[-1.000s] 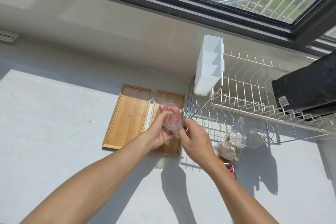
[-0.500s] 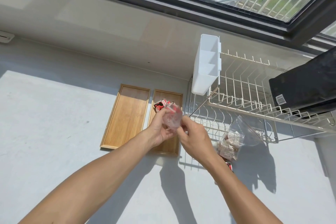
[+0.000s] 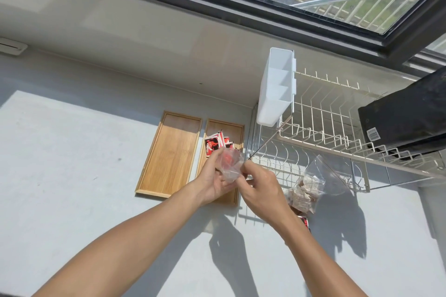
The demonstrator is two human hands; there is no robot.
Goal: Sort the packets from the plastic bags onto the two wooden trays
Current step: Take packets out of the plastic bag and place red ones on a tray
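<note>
Two wooden trays lie side by side on the grey counter. The left tray holds nothing. On the right tray lie red, black and white packets. Above that tray's near half, my left hand and my right hand both hold a small clear plastic bag with something red still inside. A second clear bag full of pale brown packets lies on the counter to the right. A red and black packet peeks out beside my right wrist.
A white wire dish rack stands right of the trays, with a white plastic caddy hung on its left end and a black box on its top. A wall and a window run along the back.
Red packets have dropped out of the small bag onto the right tray. The bag, still in both hands, looks emptier and more crumpled.
</note>
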